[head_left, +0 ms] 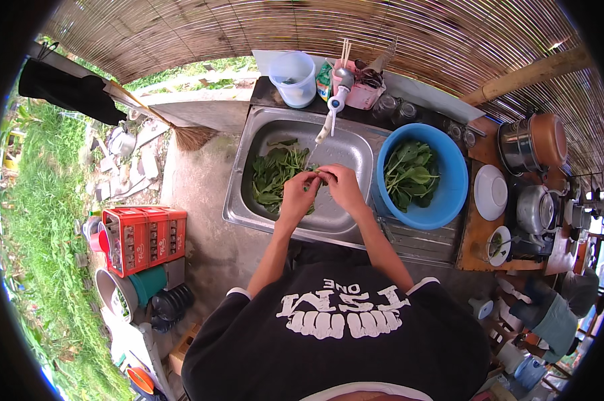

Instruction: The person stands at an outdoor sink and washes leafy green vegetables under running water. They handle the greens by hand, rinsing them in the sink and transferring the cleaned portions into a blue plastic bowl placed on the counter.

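Observation:
Over a stainless steel sink basin, my left hand and my right hand meet, their fingertips pinching a green leafy stem between them. Water runs thinly from the faucet, landing just behind my fingers. Leafy greens with long stems lie heaped in the left half of the basin, beside my left hand. To the right of my right hand, a blue plastic tub stands on the drainboard and holds more loose green leaves.
Behind the sink stand a translucent bucket, a pink utensil holder and glass jars. Rightward are a white plate, a kettle and a bowl. Red bottle crates sit left; a person bends at lower right.

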`<state>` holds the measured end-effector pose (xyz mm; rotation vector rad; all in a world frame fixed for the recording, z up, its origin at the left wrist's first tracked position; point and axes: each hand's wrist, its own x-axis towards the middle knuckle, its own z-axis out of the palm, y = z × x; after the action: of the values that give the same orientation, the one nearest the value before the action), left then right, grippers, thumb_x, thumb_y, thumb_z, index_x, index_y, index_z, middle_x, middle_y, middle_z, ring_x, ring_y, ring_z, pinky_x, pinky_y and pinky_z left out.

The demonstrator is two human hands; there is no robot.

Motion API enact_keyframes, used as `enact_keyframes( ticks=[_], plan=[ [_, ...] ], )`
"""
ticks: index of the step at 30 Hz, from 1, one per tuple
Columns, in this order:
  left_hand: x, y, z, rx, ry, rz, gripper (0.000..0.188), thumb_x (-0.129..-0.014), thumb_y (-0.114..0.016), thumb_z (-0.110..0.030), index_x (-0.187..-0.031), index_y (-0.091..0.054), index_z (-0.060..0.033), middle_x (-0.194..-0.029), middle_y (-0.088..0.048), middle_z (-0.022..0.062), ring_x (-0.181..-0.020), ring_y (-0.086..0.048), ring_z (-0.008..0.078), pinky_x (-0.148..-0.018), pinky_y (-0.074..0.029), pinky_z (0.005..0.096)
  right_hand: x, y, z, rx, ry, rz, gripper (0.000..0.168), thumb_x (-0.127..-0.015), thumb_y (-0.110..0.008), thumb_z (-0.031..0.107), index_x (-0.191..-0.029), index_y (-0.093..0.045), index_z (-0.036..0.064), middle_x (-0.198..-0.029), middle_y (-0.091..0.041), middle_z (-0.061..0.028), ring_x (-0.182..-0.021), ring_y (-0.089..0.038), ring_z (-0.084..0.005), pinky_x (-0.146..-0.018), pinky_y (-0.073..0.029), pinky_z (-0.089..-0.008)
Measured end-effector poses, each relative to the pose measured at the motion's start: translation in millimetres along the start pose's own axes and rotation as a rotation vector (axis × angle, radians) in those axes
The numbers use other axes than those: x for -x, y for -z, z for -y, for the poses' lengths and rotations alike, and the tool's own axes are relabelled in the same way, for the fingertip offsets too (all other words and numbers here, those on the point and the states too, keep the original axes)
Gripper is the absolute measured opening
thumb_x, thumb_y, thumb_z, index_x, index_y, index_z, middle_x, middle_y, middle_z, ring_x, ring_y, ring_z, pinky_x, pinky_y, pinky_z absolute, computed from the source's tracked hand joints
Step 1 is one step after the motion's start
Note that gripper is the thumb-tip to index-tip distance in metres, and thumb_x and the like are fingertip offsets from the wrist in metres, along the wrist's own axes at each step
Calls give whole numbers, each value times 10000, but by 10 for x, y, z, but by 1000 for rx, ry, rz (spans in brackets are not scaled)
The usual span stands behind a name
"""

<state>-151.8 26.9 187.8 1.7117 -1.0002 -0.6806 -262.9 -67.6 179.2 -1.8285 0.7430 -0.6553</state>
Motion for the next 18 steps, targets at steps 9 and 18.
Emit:
enact_keyframes(
  ticks=[9, 18],
  plan=[
    [-52, 94, -29, -231, -198, 17, 140, -813, -607, -104, -874, -614, 21, -745, -610, 154, -677, -594, 311, -616, -464, 378, -2, -9, -34, 79, 72, 55, 137, -792, -583, 0, -916, -630, -36, -818, -611, -189, -741, -595, -336, -661, -466, -363],
    [-107, 391, 63, -390, -73, 351, 161, -841, -574, -184, -884, -619, -36, -762, -624, 147, -718, -605, 329, -630, -461, 396, 51, -124, -88, 242, 16, 180, 168, -773, -581, 88, -904, -648, 9, -838, -594, -179, -792, -576, -364, -702, -453, -437]
  ],
)
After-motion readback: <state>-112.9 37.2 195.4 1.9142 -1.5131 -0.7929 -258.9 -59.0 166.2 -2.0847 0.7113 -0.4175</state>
